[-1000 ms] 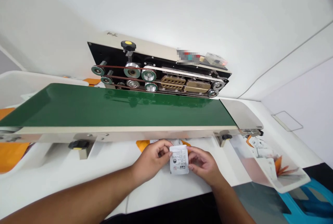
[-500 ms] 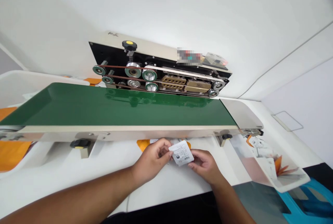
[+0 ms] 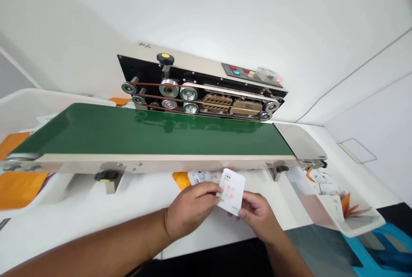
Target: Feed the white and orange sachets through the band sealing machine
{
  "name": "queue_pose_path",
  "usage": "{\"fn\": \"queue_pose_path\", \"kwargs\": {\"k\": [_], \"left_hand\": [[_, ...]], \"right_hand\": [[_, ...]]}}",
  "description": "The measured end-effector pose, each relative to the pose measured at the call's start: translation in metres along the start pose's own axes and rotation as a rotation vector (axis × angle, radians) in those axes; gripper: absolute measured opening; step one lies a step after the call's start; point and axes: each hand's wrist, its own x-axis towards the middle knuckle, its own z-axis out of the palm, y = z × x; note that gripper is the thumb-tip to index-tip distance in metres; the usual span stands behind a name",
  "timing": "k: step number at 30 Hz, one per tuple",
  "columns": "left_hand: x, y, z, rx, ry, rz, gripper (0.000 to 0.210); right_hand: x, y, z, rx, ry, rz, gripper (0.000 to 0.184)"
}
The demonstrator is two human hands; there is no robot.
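A small white packet with rounded corners, red characters and black print is held up above the table in front of the conveyor. My left hand pinches its left edge between thumb and fingers. At the lower right edge, my right hand grips it with thumb and curled fingers. Just behind my left hand lie an orange packet and a white printed packet, partly hidden by the hand and the conveyor's front rail.
A band sealer with rollers stands behind its green conveyor belt. Black knobs jut out below the rail. White bins with orange and white packets sit at both ends. A blue stool is at lower right.
The packet has been turned from its grey, text-covered side to the white side with red characters. My left hand's fingers have shifted onto its face, and the view has moved slightly.
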Motion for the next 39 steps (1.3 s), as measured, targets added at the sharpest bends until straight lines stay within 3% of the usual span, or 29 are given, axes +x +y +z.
{"fn": "queue_pose_path", "kwargs": {"k": [2,4,6,11,13,16,21,31,39], "left_hand": [[0.001,0.001,0.0,0.016,-0.01,0.066,0.021],[0.003,0.005,-0.001,0.023,-0.019,0.175,0.022],[0.005,0.008,-0.003,0.005,-0.025,0.232,0.026],[0.006,0.007,-0.002,-0.032,-0.032,0.198,0.032],[0.006,0.005,-0.001,-0.035,-0.03,0.166,0.032],[0.006,0.003,-0.001,-0.048,-0.031,0.144,0.031],[0.006,0.002,0.0,-0.06,-0.038,0.16,0.03],[0.006,0.004,0.0,-0.064,-0.03,0.181,0.025],[0.006,0.003,0.001,-0.064,-0.02,0.161,0.022]], "right_hand": [[-0.004,-0.011,0.001,-0.062,0.074,0.053,0.037],[-0.004,-0.022,-0.011,-0.127,0.148,0.056,0.033],[0.002,-0.036,-0.036,-0.181,0.265,0.015,0.03],[0.051,-0.085,-0.117,-0.063,0.736,-0.231,0.035],[0.075,-0.101,-0.144,-0.002,0.837,-0.28,0.039],[0.105,-0.11,-0.174,0.065,0.959,-0.232,0.047],[0.129,-0.1,-0.188,0.144,0.94,-0.099,0.054],[0.123,-0.096,-0.185,0.221,0.831,-0.049,0.04],[0.135,-0.104,-0.171,0.23,0.746,0.016,0.038]]}}
